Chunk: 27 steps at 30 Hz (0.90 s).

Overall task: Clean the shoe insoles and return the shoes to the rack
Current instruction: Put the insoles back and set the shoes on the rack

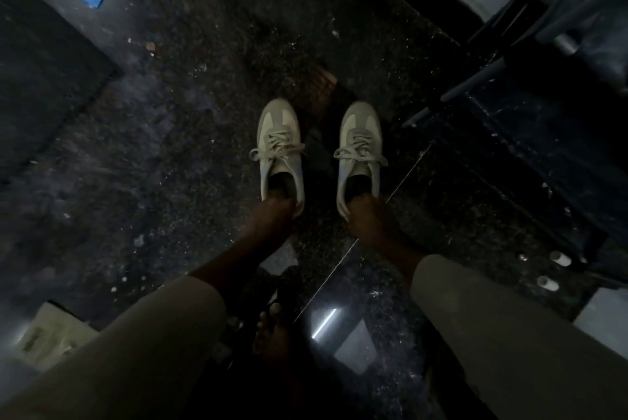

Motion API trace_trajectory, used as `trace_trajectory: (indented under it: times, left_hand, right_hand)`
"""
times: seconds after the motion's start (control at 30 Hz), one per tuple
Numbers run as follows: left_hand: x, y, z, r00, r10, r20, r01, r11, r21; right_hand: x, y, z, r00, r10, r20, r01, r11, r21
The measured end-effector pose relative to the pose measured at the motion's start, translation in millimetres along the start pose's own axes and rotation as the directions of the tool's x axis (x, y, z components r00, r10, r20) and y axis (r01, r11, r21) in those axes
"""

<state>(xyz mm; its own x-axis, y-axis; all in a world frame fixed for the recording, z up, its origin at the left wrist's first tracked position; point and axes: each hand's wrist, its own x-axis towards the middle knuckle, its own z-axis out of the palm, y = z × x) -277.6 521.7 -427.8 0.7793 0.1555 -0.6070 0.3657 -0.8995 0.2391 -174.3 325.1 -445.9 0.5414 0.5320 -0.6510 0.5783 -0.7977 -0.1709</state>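
Inspector: Grip status?

Me: My left hand [272, 219] grips the heel of the left sneaker [279, 144], my right hand [368, 219] that of the right sneaker [359, 142], both over the floor [163, 154].

Inspector: Recommendation?

Me: Carry them level, toes forward, clear of the metal frame [470, 88].

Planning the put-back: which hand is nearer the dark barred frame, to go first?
Right, probably. The right hand grips the right shoe by its heel, nearer the barred frame; the left hand and left shoe hang farther off. Whether that frame is the rack is unclear.
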Motion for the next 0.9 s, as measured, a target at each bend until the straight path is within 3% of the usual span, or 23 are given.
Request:
trace_trajectory:
  times: [0.03, 0.13, 0.2, 0.37, 0.47, 0.73, 0.9]
  left_hand:
    - [-6, 1, -6, 1.0, 0.017, 0.008, -0.017, 1.0, 0.01]
    - [-28, 5, -15, 0.999, 0.049, -0.014, -0.049, 0.999, -0.004]
    - [-45, 10, -30, 0.999, 0.04, -0.01, -0.04, 0.999, -0.014]
    - [-86, 26, -67, 0.992, 0.086, -0.09, -0.09, 0.995, -0.045]
    - [-112, 35, -90, 0.989, 0.099, -0.106, -0.107, 0.992, -0.073]
    - [-200, 68, -163, 0.971, 0.108, -0.214, -0.124, 0.99, -0.061]
    - [-248, 86, -207, 0.972, 0.14, -0.189, -0.149, 0.988, -0.033]
  right_hand:
    - [-4, -1, -1, 0.997, -0.046, 0.062, 0.043, 0.998, 0.043]
    - [-11, 15, 27, 0.993, -0.117, -0.002, 0.116, 0.989, 0.089]
    - [-24, 15, 26, 0.991, -0.124, 0.048, 0.121, 0.991, 0.051]
    - [-77, -5, -24, 0.959, -0.181, -0.22, 0.207, 0.973, 0.099]
    - [-102, -9, -46, 0.948, -0.204, -0.243, 0.219, 0.975, 0.035]
    - [-185, -26, -128, 0.946, -0.2, -0.254, 0.23, 0.969, 0.095]
    - [-250, -43, -186, 0.85, -0.328, -0.411, 0.333, 0.941, -0.063]
